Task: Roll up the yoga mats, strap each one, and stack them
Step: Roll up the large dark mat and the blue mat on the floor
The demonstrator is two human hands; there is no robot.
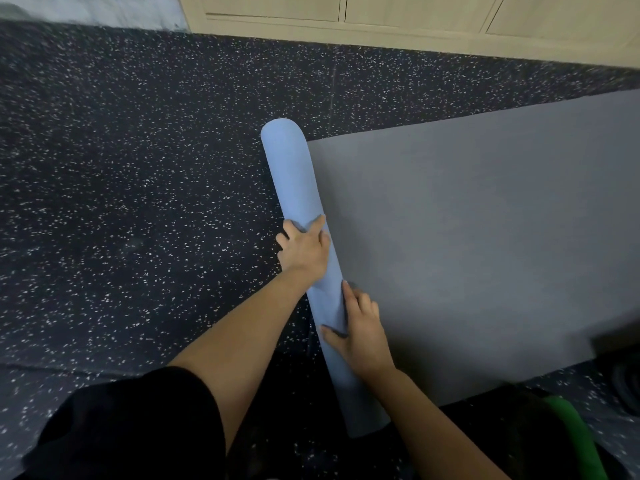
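Floor (138, 185): dark rubber, white flecks, fills the left half of the frame. Pale wood cabinets (415, 15) run along the top edge.

Mat: blue roll (291, 174) lies on the floor, running from upper centre down towards lower centre-right, tilted a little off vertical in the frame. Its far end is rounded and its near end is cut square. Its right side lies against the left edge of a flat grey sheet (467, 237), which spreads out over the right half. Roll and sheet touch along the whole seam.

Left hand (304, 245): on the roll about midway along its length. It is wrapped over the top, with the fingers curled down the left flank and the thumb stretched across the crest, pointing to the upper right. The grip is narrow and close round the roll.

Right hand (363, 330): just below the left on the same roll, the two hands near each other but apart. The thumb is spread left across the top and the index finger lies straight along the crest. The other fingers are bent down on the right flank at the seam with the grey sheet, so the hand straddles the roll and holds it.

Black sleeve (131, 427) at lower left. A green thing (571, 438) at lower right, partly cut off and blurred; I can't tell what it is.
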